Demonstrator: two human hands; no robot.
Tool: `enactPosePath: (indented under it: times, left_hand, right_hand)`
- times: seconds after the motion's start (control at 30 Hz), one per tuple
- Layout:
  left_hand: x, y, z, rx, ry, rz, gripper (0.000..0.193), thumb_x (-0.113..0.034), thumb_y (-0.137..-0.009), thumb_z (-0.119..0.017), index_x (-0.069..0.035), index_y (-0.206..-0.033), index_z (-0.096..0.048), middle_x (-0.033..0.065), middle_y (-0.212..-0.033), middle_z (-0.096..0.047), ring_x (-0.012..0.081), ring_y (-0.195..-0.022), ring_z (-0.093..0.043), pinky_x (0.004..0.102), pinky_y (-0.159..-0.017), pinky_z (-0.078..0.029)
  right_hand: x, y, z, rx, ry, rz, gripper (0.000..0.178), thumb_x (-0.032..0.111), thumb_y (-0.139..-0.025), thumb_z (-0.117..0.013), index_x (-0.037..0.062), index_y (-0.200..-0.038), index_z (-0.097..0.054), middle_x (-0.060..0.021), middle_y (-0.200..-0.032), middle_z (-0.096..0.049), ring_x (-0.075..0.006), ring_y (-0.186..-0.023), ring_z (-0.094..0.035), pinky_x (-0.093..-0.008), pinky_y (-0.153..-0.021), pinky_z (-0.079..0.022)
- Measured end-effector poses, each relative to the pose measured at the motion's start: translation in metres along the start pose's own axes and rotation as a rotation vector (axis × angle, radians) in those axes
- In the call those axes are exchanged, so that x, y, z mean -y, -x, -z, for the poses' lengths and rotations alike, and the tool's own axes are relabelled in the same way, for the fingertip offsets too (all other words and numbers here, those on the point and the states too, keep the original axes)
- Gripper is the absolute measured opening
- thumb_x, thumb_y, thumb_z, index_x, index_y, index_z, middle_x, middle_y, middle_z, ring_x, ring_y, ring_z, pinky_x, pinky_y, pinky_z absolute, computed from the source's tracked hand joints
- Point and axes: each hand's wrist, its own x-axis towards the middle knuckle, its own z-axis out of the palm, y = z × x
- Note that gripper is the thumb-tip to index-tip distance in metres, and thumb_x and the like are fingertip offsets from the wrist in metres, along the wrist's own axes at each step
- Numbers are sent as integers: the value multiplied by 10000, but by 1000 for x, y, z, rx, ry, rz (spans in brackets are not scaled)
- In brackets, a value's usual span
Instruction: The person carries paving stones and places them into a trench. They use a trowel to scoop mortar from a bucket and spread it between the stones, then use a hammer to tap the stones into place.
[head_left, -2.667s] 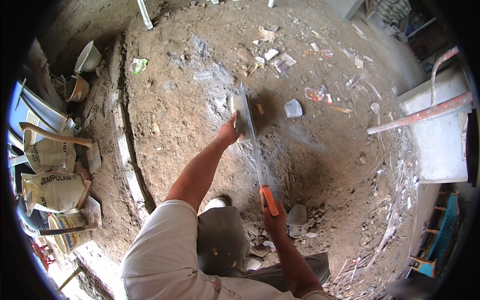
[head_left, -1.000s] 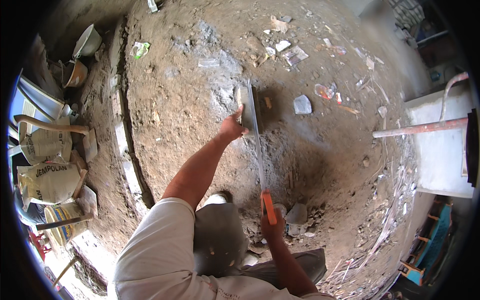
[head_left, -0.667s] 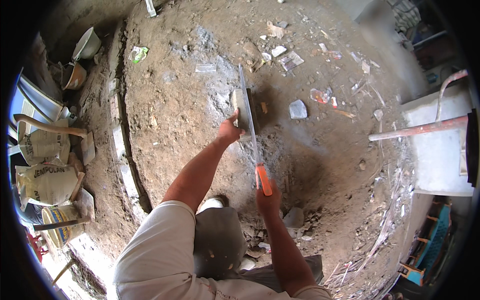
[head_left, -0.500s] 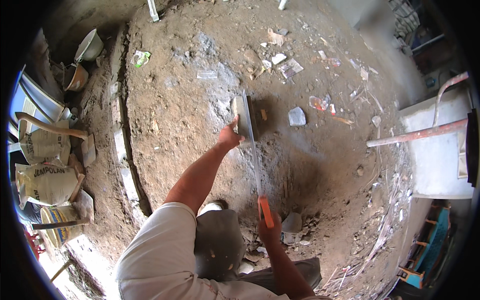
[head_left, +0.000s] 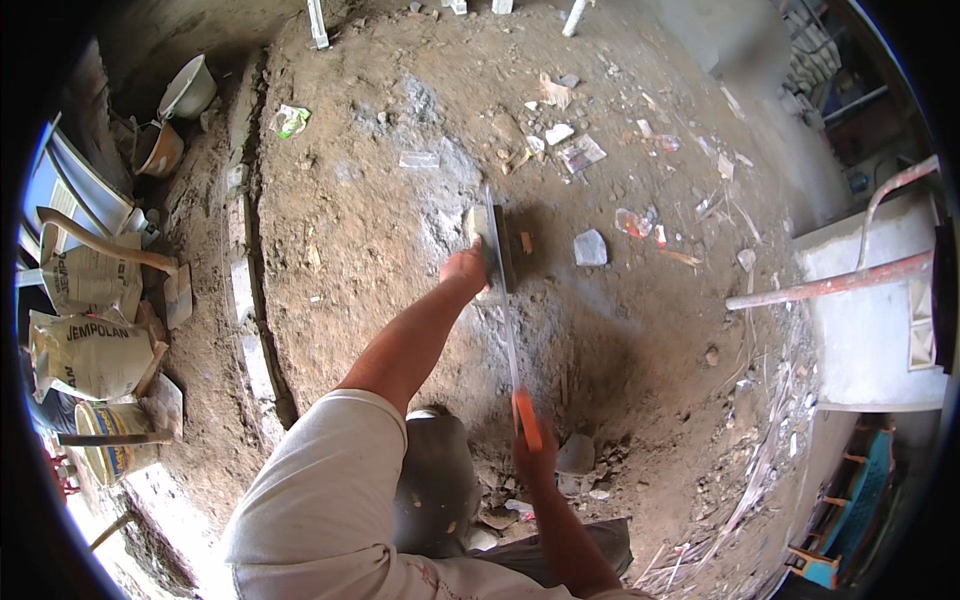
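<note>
Likely sawing block (head_left: pixel 477 222), gripping saw (head_left: pixel 509 335) with right hand (head_left: pixel 535 458), bracing with left hand (head_left: pixel 463 270), cannot tell if closed; probably needs steady strokes

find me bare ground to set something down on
Mostly bare dirt lies between the left hand and the pale block row, and just this side of the whitish chunk. Crowded: the sacks at far left and the litter beyond that chunk.

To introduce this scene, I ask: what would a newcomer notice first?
The long, orange-handled metal saw, held by the right fingers near the centre, strikes first. Its blade lies over a pale grey rectangular block touched by the left fingers. A red-and-white pole juts at far right.
</note>
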Motion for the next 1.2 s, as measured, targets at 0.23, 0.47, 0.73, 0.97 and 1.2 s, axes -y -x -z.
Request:
enactPosePath:
  times: [0.23, 0.47, 0.73, 0.97, 1.2]
  left_hand:
    - [-10, -2, 1, 33, 14, -18, 1011, -241, -733, -838, -113, -1521, -218, 160, -1272, -606, 334, -1183, -585, 438, -945, -504]
    - [0, -9, -4, 48, 44, 51, 916, -231, -793, -790, -140, -1517, -236, 147, -1241, -630, 334, -1141, -612, 440, -918, -511]
    - [-16, 6, 4, 25, 32, -6, 761, -211, -879, -694, -68, -1490, -263, 181, -1231, -624, 342, -1145, -607, 451, -922, -504]
    - [0, 3, 2, 52, 26, 18, 817, -237, -869, -707, -138, -1524, -229, 153, -1247, -623, 324, -1149, -609, 440, -921, -513]
    - [-7, 6, 6, -3, 2, -12, 969, -206, -763, -812, -153, -1527, -218, 159, -1258, -616, 325, -1161, -604, 427, -936, -517]
  right_hand:
    - [-1, -35, -6, -110, 79, 118, 227, 99, -803, -587, 27, -1004, -509, -253, -752, -581, -462, -715, -601, -496, -585, -471]
    - [20, -59, -27, -163, 73, 50, 220, 107, -803, -623, 5, -976, -533, -235, -749, -600, -437, -707, -623, -470, -594, -479]
    - [-15, 2, 13, -25, 63, -15, 266, 87, -767, -639, -17, -998, -559, -201, -729, -596, -417, -698, -626, -453, -608, -487]
    - [41, -100, -25, -57, 62, 93, 314, 129, -778, -641, -9, -1044, -547, -234, -784, -608, -456, -744, -615, -492, -641, -489]
    - [-17, 34, 21, 38, 76, -104, 218, 109, -772, -606, 16, -952, -525, -205, -710, -559, -448, -679, -597, -493, -595, -468]
